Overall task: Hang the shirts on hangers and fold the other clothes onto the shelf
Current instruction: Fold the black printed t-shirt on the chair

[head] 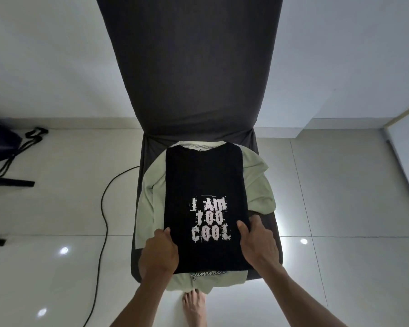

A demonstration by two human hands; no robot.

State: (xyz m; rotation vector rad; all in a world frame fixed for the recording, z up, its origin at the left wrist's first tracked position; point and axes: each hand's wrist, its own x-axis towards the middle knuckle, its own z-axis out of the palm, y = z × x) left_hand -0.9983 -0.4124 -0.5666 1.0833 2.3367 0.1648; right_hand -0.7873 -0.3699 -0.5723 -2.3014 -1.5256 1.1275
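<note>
I stood in front of the chair with the dark cover. On its seat lay my black T-shirt, folded into a neat long shape with its white words facing up. It rested on top of a pale green shirt, which was spread out loose under it and hung a little over the front of the seat.

My left hand held the left edge of the black T-shirt, thumb on top and fingers tucked under the cloth. My right hand held the right edge the same way, with the thumb lying on top. So both hands had hold of the shirt, low down near me.

I think the black one was folded and ready to be lifted. It was not hung or put away yet. The green shirt was not tidy at all. I could not see any hangers or a shelf from here, so most of the job was left.

My bare foot was on the shiny white floor.
</note>
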